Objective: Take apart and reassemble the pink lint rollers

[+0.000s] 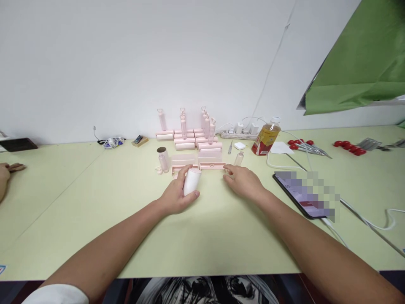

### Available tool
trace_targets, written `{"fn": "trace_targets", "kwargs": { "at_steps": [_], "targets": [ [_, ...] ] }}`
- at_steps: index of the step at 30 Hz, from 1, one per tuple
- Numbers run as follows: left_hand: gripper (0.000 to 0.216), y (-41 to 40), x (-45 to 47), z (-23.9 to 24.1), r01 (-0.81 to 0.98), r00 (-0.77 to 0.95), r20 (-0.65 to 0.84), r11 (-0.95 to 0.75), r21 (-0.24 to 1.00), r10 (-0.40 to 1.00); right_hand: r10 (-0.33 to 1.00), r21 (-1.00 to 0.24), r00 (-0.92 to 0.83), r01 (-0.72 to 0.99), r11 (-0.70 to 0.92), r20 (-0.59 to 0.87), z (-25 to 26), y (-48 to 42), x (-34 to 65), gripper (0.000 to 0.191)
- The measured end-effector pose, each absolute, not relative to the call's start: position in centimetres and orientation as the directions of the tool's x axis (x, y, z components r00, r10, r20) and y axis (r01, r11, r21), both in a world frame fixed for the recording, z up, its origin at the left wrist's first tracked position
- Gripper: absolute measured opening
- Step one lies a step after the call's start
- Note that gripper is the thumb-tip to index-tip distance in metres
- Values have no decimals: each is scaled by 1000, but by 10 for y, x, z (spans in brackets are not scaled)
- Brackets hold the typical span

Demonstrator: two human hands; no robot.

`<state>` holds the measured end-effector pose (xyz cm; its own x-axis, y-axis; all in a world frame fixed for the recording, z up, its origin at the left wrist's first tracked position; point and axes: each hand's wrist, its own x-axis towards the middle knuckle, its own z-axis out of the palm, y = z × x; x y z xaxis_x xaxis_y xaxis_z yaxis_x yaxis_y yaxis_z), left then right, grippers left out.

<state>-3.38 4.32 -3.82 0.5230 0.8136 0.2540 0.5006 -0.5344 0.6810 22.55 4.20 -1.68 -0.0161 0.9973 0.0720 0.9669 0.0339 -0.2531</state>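
Observation:
My left hand (176,195) is closed around a white roll (191,182) with a pink end, held tilted just above or on the table. My right hand (242,180) has its fingers loosely bent and apart, with nothing visible in them. Its fingertips are at the right end of an open pink case (212,166); whether they touch it I cannot tell. Left of that case, a second open pink case (184,159) is partly hidden by my left hand. A clear bottle-shaped tube (239,158) stands behind my right hand. Another clear tube (163,162) stands beside a hollow cardboard-cored roll (162,153).
Several pink cases (185,146) are stacked near the wall, with heart-topped pink tubes (183,126) standing among them. To the right are a drink bottle (266,137), a power strip (238,135), a phone (303,196) and cables. Another person's hand (4,177) shows at far left.

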Motion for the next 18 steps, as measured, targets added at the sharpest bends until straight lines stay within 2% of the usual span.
{"fn": "trace_targets", "kwargs": {
  "at_steps": [3,13,18],
  "targets": [
    [82,44,-34,-38,501,528,236,-524,689,816,998,-223,-52,973,62,47,-20,45,225,38],
    [82,45,-35,-39,470,487,248,-491,734,837,998,-255,20,967,-5,54,-9,35,224,18],
    [78,47,-33,-38,336,406,207,-356,872,890,995,-272,-43,960,65,86,-6,33,229,5]
  ]
}}
